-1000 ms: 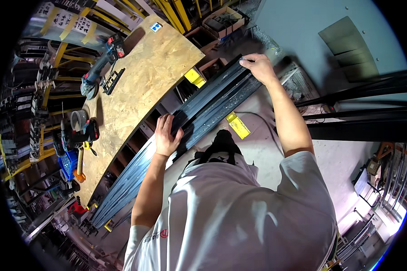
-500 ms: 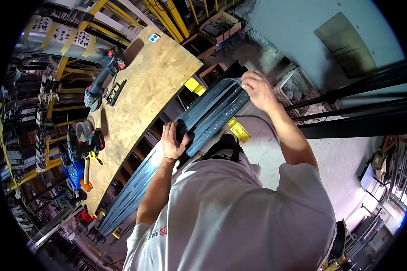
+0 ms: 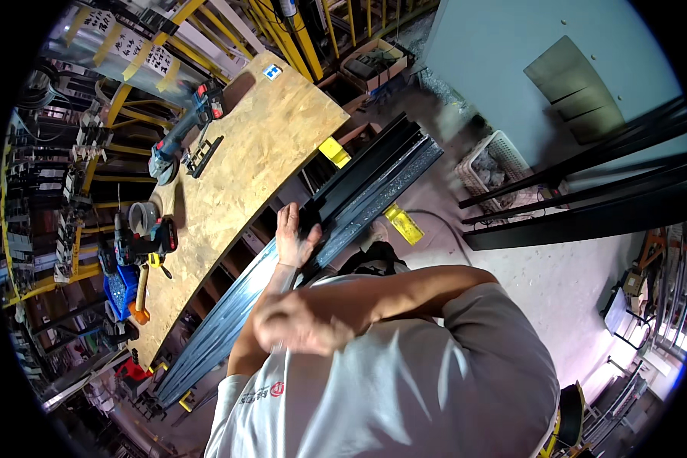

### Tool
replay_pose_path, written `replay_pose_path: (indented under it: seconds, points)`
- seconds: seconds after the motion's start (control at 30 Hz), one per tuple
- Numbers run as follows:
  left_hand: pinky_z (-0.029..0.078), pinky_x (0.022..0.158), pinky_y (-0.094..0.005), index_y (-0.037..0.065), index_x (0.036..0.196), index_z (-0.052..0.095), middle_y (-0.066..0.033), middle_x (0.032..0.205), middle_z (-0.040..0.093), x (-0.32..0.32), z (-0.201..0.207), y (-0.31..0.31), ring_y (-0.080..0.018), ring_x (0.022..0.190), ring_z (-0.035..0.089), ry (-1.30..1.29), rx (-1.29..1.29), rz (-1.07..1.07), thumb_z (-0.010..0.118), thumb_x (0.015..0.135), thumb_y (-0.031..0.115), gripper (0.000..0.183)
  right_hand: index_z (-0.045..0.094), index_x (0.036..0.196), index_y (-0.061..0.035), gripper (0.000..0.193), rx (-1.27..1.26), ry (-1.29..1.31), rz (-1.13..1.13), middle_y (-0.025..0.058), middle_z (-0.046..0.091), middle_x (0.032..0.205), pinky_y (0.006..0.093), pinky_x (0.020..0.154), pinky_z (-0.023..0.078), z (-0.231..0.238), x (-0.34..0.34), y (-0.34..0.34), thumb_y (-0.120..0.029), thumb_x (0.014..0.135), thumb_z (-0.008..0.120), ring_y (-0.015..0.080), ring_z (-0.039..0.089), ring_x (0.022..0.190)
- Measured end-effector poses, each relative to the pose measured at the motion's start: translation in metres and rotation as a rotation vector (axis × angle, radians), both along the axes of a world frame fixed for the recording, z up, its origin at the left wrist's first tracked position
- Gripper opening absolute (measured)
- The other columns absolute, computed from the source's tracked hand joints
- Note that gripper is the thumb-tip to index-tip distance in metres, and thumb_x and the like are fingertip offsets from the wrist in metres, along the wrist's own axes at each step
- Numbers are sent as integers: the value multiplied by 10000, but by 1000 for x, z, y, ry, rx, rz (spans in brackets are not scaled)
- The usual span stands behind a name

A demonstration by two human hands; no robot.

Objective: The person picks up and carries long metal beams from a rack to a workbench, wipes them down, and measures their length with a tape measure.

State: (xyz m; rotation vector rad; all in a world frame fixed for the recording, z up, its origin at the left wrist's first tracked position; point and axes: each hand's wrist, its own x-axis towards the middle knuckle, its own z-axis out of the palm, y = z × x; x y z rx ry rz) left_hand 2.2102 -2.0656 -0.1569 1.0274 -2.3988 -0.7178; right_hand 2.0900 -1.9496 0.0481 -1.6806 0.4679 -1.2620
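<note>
A long black metal profile (image 3: pixel 359 179) lies slantwise before me. Its far right part is bare and black with pale specks along one side, while a shiny bluish-grey plastic film (image 3: pixel 225 309) shows on its lower left part. My left hand (image 3: pixel 296 238) rests on the profile near its middle, fingers stretched and thumb apart. Across my body, my right hand (image 3: pixel 301 324) is over the left forearm, smeared by motion. Whether it holds the film cannot be made out.
A wooden board worktop (image 3: pixel 259 137) at the left carries an angle grinder (image 3: pixel 179 137) and a cordless drill (image 3: pixel 141 244). Yellow supports (image 3: pixel 404 223) stick out by the profile. A white basket (image 3: pixel 492 168) and black bars (image 3: pixel 588 202) stand at the right.
My right hand has swept from the profile's far right end down and left across my body. The film is gone from that end, baring black metal. My left hand has stayed on the profile.
</note>
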Motion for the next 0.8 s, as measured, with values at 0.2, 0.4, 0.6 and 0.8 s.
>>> replay_pose_path:
  seconds: [0.2,0.4,0.6,0.8]
  points:
    - [517,920,-365,-56,1143,699,-162,1072,718,26,33,-2,-261,999,659,401,250,170,521,1051,334,439,713,1018,-57,230,262,76,-659,82,729,965,326,753,571,-19,-113,-25,-284,1002,677,197,707,865]
    - [563,779,-337,-10,1254,667,-126,934,723,194,144,-34,-210,811,686,522,208,414,451,1080,337,445,709,1221,-86,320,706,1037,-1649,227,712,1142,437,1022,500,-202,-292,10,-256,952,665,389,659,1114]
    - [457,525,-227,2,865,664,-70,781,608,323,311,-7,-148,646,581,1159,-282,293,558,970,247,287,774,1025,-41,229,824,809,-1343,212,731,1110,419,956,531,-196,-302,18,-231,920,702,370,690,1075]
    - [577,930,-378,16,1253,705,-162,1144,737,138,104,23,-236,1031,707,495,241,172,421,1103,381,487,719,865,-36,94,377,896,-1301,175,703,936,440,881,532,-162,-284,9,-115,842,673,375,667,958]
